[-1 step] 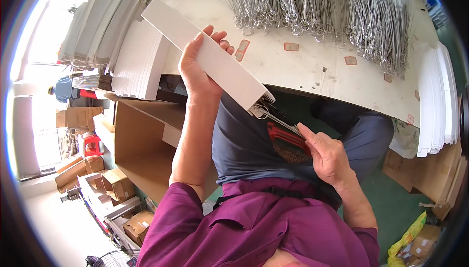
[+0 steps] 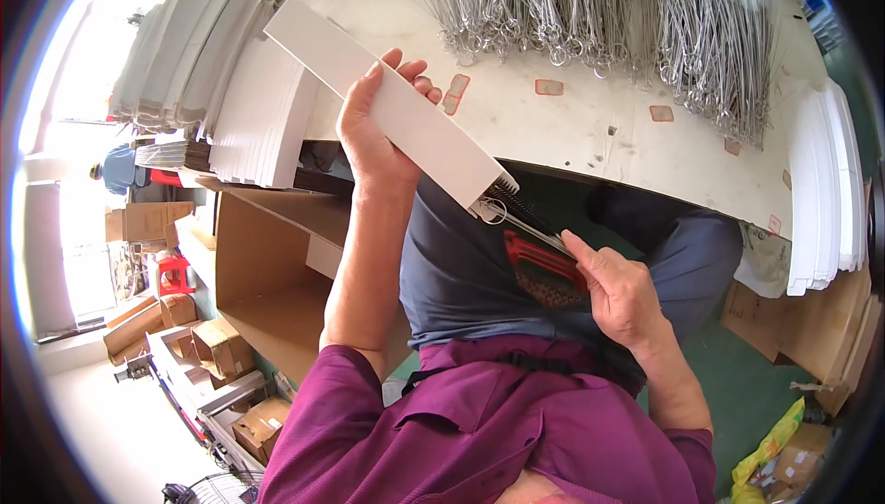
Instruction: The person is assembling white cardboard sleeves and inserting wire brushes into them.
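Note:
My left hand [image 2: 376, 124] grips a long flat white box [image 2: 387, 103], held up at a slant with its open end pointing down toward my lap. Thin metal wire pieces [image 2: 502, 195] stick out of that open end. My right hand [image 2: 618, 287] pinches a bundle of looped metal wires [image 2: 525, 225] and holds their tips at the box's mouth. A red-handled tool [image 2: 544, 264] lies on my lap just under the right hand.
A white worktable [image 2: 590, 126] carries a large heap of looped metal wires [image 2: 627, 15]. Stacks of flat white boxes [image 2: 249, 117] stand at the left, and more white sheets [image 2: 825, 190] at the right edge. An open cardboard carton [image 2: 277, 292] sits below left.

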Demonstrator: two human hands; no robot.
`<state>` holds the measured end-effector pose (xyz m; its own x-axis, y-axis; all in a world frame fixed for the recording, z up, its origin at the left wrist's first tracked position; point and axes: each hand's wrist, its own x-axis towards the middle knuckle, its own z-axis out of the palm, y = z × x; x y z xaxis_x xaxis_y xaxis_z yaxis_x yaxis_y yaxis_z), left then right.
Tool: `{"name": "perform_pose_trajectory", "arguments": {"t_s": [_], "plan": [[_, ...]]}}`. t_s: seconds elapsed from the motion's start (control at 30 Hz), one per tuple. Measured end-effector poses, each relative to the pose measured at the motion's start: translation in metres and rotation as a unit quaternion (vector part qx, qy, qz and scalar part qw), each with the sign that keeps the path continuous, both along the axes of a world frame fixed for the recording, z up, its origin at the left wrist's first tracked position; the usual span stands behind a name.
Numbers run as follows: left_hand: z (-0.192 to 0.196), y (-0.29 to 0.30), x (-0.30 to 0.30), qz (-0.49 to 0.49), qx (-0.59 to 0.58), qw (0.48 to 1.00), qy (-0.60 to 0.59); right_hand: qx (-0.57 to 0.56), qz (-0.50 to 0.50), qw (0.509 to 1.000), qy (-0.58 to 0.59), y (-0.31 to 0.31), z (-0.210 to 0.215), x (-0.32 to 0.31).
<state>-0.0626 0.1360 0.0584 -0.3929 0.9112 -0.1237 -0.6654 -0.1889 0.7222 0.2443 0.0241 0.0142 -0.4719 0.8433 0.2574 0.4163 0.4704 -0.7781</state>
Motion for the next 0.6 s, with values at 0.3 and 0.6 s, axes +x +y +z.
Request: {"name": "perform_pose_trajectory", "arguments": {"t_s": [0.3,0.6], "plan": [[-0.009,-0.011,0.014,0.023,0.002,1.000,0.007,0.048,0.002,0.995,-0.083,0.011,0.002,0.004],[-0.037,-0.043,0.065,-0.047,-0.026,0.998,0.014,-0.047,-0.045,0.997,-0.045,0.036,0.018,-0.020]]}}
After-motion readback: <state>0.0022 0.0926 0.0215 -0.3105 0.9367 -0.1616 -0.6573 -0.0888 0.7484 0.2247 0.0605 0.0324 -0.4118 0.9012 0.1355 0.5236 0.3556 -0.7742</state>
